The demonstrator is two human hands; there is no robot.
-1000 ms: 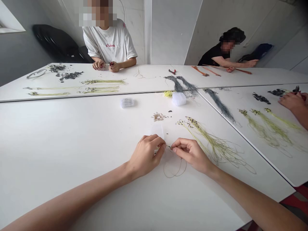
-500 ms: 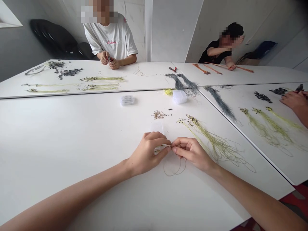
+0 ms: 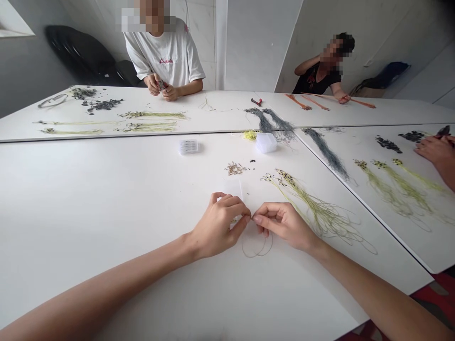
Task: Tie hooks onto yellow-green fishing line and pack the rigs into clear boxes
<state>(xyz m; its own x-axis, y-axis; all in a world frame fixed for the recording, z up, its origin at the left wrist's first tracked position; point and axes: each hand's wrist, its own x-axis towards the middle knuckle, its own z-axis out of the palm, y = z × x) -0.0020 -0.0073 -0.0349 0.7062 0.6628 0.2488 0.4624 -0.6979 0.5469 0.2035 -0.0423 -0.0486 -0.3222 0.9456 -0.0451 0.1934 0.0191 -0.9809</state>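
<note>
My left hand (image 3: 222, 221) and my right hand (image 3: 284, 222) meet fingertip to fingertip over the white table. Each pinches thumb against forefinger. A thin line (image 3: 256, 255) loops down below the fingertips, running from my right hand. What sits in my left fingertips is too small and covered to make out. Behind my left hand stands a clear plastic box (image 3: 234, 187), partly hidden by the fingers. Just beyond lie a small pile of brownish hooks (image 3: 235, 168) and several tiny black pieces (image 3: 252, 161). To the right rests a bundle of yellow-green lines (image 3: 313, 203) with dark hooks at one end.
Farther off are a clear case (image 3: 189, 147), a white translucent box (image 3: 266, 142), yellow strands (image 3: 250, 135), grey line bundles (image 3: 325, 151) and red-handled pliers (image 3: 256, 102). Two people sit across the tables. Another person's hand (image 3: 435, 148) works at the right edge.
My fingertips have drawn very slightly apart, and the line loop has shifted a little. The person in black across the table has raised their head and moved an arm.
</note>
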